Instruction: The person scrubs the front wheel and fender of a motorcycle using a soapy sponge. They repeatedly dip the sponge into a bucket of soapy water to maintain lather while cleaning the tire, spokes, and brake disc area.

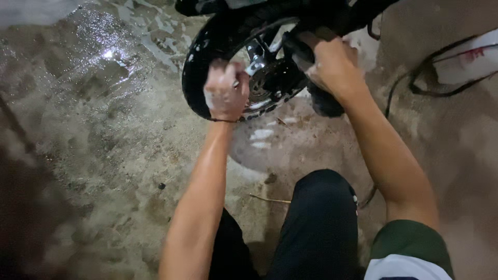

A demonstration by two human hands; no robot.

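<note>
Looking down, I see my left hand [225, 92] fisted against the near rim of a black wheel [207, 46]; my right hand [332, 65], farther right, grips something dark beside the hub [267, 78].

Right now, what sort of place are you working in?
Probably an outdoor or open wash spot for vehicles, at ground level. The rough concrete floor is wet and foamy, a black motorcycle wheel stands on it, and a dark hose or cable trails across it.
</note>
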